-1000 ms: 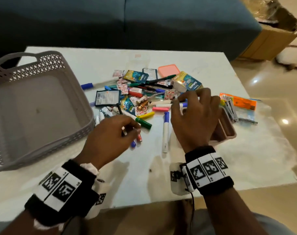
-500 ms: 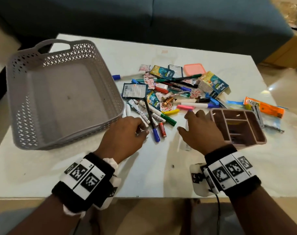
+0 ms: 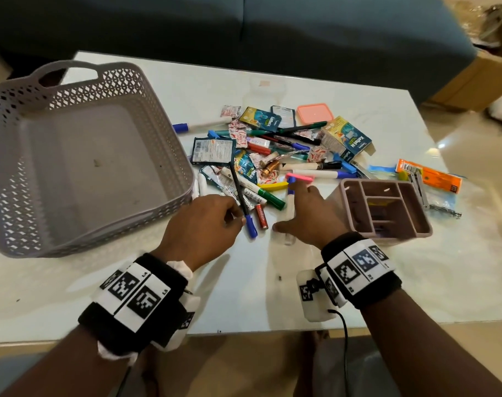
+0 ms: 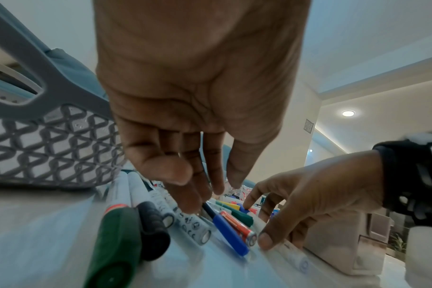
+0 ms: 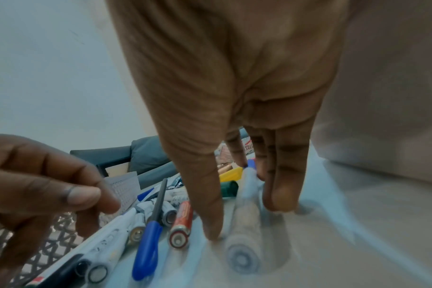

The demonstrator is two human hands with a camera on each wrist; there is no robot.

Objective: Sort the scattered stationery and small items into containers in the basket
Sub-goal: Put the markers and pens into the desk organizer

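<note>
Roughly centre of the white table, both hands work the near edge of the stationery pile. L hand has fingers loosely bent over the markers by the basket wall; whether it pinches the thin black pen w/ blue cap I can't tell — fingertips sit right at its shaft. R hand is spread, fingers straight, thumb and fingers straddling 1 white marker lying on the table, thumb tip touching the tabletop beside it; not gripped.

Counted: 1 grey lattice basket at left, nothing in it but specks. 1 pink divided organiser just right of the R hand, on the table, not in the basket. 1 red AA battery between the hands, beside the blue cap. 1 green-capped marker, 1 yellow cap piece, 1 pink piece at the R fingertips. 1 coral lid at the far side; 1 Kotex-type box; 1 orange pack far right. Sachets too jumbled to count.
</note>
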